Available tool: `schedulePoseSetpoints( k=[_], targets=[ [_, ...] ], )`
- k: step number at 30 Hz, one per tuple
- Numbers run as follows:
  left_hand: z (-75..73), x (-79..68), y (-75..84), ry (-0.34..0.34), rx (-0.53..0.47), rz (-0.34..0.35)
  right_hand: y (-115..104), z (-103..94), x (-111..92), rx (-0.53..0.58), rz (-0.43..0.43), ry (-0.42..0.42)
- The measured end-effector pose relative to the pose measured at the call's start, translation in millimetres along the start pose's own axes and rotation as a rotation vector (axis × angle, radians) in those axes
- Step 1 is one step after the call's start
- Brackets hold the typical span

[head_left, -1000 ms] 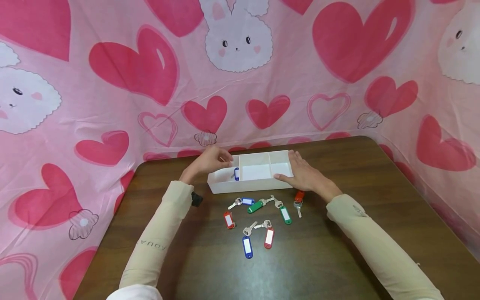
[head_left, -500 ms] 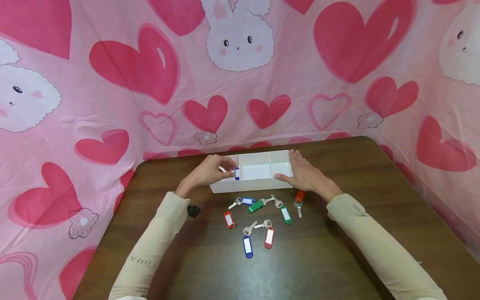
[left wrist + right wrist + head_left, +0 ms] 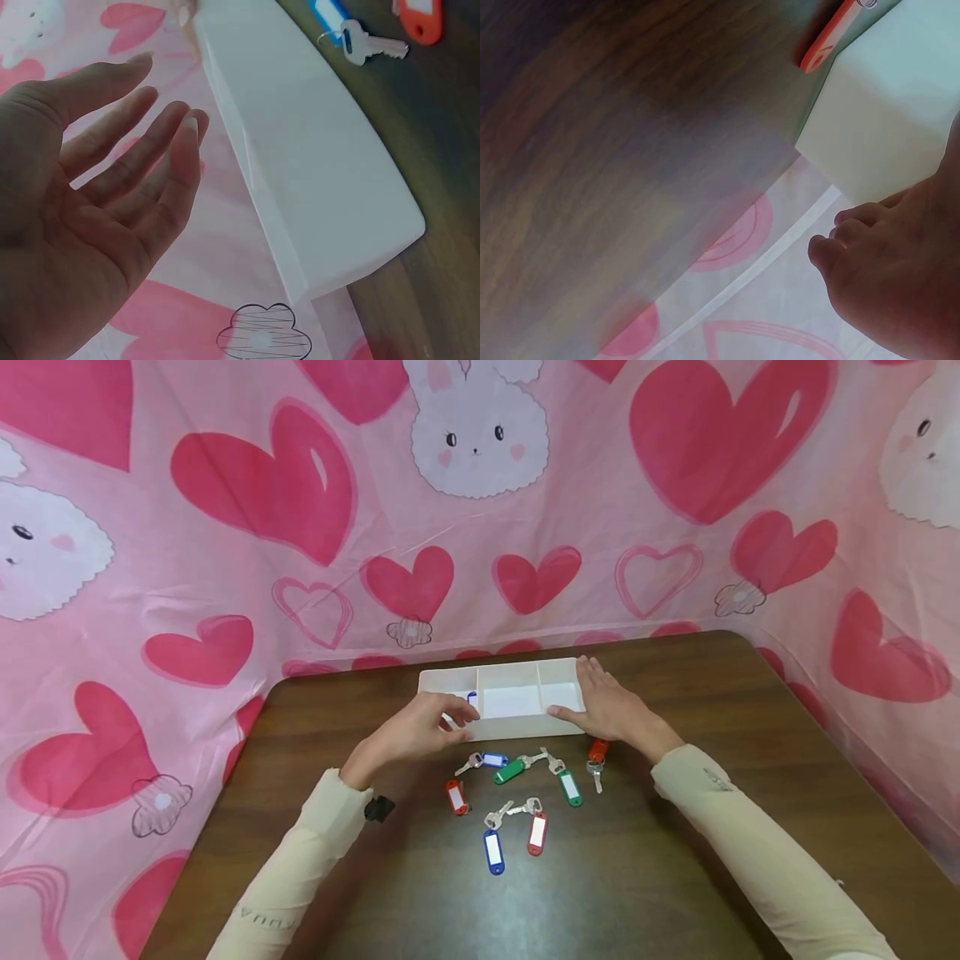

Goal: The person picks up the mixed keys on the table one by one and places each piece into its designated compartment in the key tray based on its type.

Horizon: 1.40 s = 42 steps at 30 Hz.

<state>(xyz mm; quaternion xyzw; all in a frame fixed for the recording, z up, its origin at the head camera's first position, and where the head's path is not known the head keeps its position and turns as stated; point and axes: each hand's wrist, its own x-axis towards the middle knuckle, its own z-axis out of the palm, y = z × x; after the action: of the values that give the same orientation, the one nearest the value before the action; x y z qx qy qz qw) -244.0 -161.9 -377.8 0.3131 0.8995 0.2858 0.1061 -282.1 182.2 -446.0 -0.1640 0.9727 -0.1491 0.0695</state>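
A white tray (image 3: pixel 517 727) with three compartments lies near the back of the table. In its left compartment a blue key tag (image 3: pixel 472 698) shows, partly hidden by my left hand (image 3: pixel 423 727), which hovers over the front left rim. From the left wrist view, the left hand (image 3: pixel 112 187) has loosely bent fingers with nothing between them, apart from the tray (image 3: pixel 315 142). My right hand (image 3: pixel 611 710) rests against the tray's right end, straight fingers along the side and thumb at the front rim. In the right wrist view its fingertips are hidden behind the right hand (image 3: pixel 900 277).
In front of the tray lie keys with tags: blue (image 3: pixel 493 760), green (image 3: pixel 510 771), another green (image 3: pixel 571 788), orange (image 3: pixel 597 750), red (image 3: pixel 456 797), a second red (image 3: pixel 537 834) and a second blue (image 3: pixel 493 852). A pink heart-patterned cloth (image 3: pixel 322 610) hangs behind the table (image 3: pixel 637 877).
My left hand reached to the blue tag in the left compartment, then drew back toward the tray's front edge with nothing in it. The right hand has stayed at the tray's right end.
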Motion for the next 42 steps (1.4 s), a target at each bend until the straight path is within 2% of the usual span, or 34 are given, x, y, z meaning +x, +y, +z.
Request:
schedulePoseSetpoints(
  k=[11,15,18,23,30,38,42],
  targets=[
    [11.8,-21.2,-1.1,-0.054,0.057,-0.004,2.4,1.8,2.8,0.013,0.012,-0.008],
    [21.1,-30.7,-2.0,-0.059,0.127,-0.003,1.5,4.2,2.9,0.015,0.01,-0.005],
    [30.7,-38.0,-1.5,-0.056,0.175,-0.032,0.9,6.1,2.5,0.019,0.006,-0.008],
    [46.9,-46.1,-1.4,-0.043,0.201,-0.07,1.8,5.9,2.1,0.015,0.003,-0.001],
    [62.6,-55.3,-0.9,-0.03,0.217,-0.046,3.5,4.4,3.2,0.019,0.006,0.001],
    [81.0,-67.7,-0.2,-0.033,0.359,0.026,1.1,3.5,3.2,0.042,0.015,0.002],
    [85.9,-72.2,-0.2,-0.026,0.399,0.042,0.5,3.1,2.2,0.054,0.02,0.001]
  ],
)
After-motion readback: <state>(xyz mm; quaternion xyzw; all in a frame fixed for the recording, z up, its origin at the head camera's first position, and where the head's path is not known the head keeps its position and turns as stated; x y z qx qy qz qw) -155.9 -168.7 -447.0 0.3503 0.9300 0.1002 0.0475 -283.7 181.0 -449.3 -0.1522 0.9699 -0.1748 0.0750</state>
